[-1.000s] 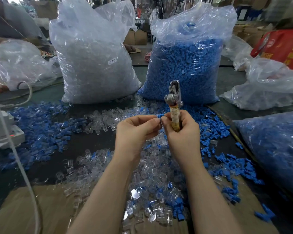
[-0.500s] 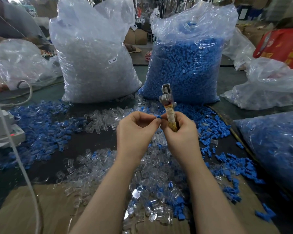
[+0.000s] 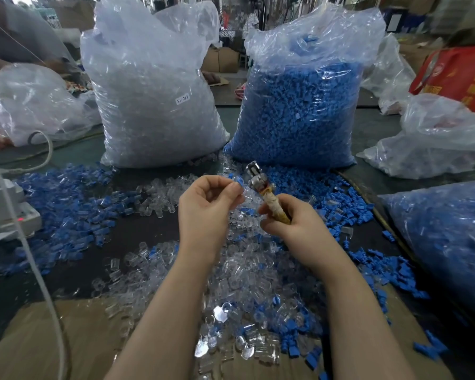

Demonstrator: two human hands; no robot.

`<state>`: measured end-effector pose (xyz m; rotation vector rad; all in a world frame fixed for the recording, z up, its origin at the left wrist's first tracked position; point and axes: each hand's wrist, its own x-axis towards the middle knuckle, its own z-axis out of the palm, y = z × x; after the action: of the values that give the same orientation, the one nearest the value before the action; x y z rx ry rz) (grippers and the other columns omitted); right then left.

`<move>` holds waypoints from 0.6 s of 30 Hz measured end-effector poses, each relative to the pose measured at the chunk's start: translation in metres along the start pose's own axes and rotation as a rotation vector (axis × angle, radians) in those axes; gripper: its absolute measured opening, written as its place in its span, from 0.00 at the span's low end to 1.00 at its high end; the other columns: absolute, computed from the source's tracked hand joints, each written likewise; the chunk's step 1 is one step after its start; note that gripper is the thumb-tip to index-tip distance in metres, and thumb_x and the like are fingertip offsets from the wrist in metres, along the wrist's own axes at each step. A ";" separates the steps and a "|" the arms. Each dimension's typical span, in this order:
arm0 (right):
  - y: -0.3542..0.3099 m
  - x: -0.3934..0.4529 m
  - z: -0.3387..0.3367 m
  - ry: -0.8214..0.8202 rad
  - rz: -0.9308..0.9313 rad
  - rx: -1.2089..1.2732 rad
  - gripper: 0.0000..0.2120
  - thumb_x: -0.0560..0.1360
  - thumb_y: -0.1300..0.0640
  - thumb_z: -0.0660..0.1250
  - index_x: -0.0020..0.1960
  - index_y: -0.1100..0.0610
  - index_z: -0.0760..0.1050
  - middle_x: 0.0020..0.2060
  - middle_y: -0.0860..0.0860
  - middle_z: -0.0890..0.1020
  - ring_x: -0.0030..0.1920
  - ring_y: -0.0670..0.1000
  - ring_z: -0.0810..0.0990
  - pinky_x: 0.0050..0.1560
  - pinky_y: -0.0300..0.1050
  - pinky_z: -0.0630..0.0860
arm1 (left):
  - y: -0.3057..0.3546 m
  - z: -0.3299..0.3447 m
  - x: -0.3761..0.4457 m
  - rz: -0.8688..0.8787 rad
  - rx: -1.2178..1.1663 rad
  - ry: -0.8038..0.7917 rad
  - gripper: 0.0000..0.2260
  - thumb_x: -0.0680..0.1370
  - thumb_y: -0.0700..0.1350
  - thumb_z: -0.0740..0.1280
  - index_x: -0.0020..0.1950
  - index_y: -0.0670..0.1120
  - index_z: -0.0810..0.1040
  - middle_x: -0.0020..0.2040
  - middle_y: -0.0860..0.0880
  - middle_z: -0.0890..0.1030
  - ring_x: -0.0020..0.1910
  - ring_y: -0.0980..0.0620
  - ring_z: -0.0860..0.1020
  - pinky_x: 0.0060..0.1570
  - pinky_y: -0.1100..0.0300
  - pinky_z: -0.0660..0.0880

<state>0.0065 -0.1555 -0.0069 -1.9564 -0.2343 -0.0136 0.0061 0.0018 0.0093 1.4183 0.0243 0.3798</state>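
- Since the earlier frames the two hands have parted: they were fingertip to fingertip at the tool, and now a gap shows between them, with the tool leaning further to the left.
- Head view, hands: the left grip [image 3: 209,207] has its fingers curled, thumb and forefinger pinching a small blue piece [image 3: 238,183] at their tips; blur hides its shape.
- The right grip [image 3: 292,224] is closed round the wrapped handle of the tool [image 3: 272,205]. The tool's metal head [image 3: 256,175] points up and away, tilted to the left, just beside the blue piece but apart from it.
- Both hands hover above the bench [image 3: 137,231], over a heap of loose clear pieces [image 3: 244,272].
- Head view, surroundings: loose blue pieces [image 3: 66,204] spread to the left, and more lie to the right of the hands.
- Behind the hands stand two upright plastic sacks side by side: the clear-piece sack [image 3: 154,111], bearing a small label [image 3: 182,99], on the left, and the blue-piece sack [image 3: 299,113] on the right.
- Another bag of blue pieces [image 3: 447,242] lies at the right edge.
- Cardboard [image 3: 47,341] covers the near bench, and a white cable [image 3: 35,259] crosses it on the left.
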 end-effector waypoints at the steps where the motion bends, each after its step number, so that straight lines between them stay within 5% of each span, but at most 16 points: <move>1: 0.000 0.000 0.000 -0.013 0.003 -0.018 0.05 0.74 0.61 0.71 0.49 0.55 0.77 0.40 0.54 0.80 0.41 0.56 0.79 0.47 0.54 0.77 | 0.000 0.000 0.000 0.011 -0.002 0.000 0.02 0.76 0.35 0.71 0.45 0.41 0.80 0.37 0.49 0.84 0.37 0.54 0.83 0.41 0.66 0.78; 7: -0.006 -0.003 0.000 -0.066 0.006 -0.056 0.13 0.68 0.52 0.68 0.50 0.56 0.75 0.41 0.52 0.80 0.46 0.61 0.79 0.49 0.59 0.77 | 0.001 -0.004 0.003 0.036 0.003 -0.030 0.04 0.76 0.34 0.70 0.44 0.42 0.79 0.36 0.52 0.83 0.37 0.55 0.82 0.42 0.65 0.79; 11: -0.005 -0.002 0.000 -0.094 0.006 -0.070 0.09 0.72 0.58 0.70 0.51 0.57 0.75 0.44 0.59 0.80 0.45 0.62 0.78 0.49 0.58 0.76 | 0.002 -0.007 0.003 0.058 0.008 -0.060 0.02 0.76 0.34 0.69 0.45 0.40 0.79 0.37 0.49 0.83 0.37 0.57 0.82 0.41 0.67 0.78; 15: -0.001 -0.001 0.000 -0.100 -0.014 -0.105 0.06 0.74 0.64 0.68 0.48 0.55 0.75 0.34 0.44 0.78 0.33 0.43 0.72 0.37 0.40 0.71 | 0.004 -0.009 0.003 0.055 0.002 -0.089 0.02 0.76 0.34 0.69 0.45 0.40 0.79 0.38 0.48 0.82 0.36 0.58 0.81 0.40 0.69 0.76; 18: 0.000 0.000 0.002 -0.095 -0.032 -0.125 0.08 0.74 0.66 0.67 0.45 0.53 0.75 0.29 0.39 0.75 0.27 0.40 0.69 0.29 0.32 0.65 | 0.005 -0.010 0.004 0.058 -0.002 -0.109 0.03 0.76 0.33 0.69 0.45 0.39 0.79 0.38 0.48 0.82 0.36 0.59 0.81 0.40 0.69 0.76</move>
<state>0.0061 -0.1536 -0.0075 -2.0797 -0.3338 0.0446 0.0062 0.0125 0.0130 1.4384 -0.1060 0.3496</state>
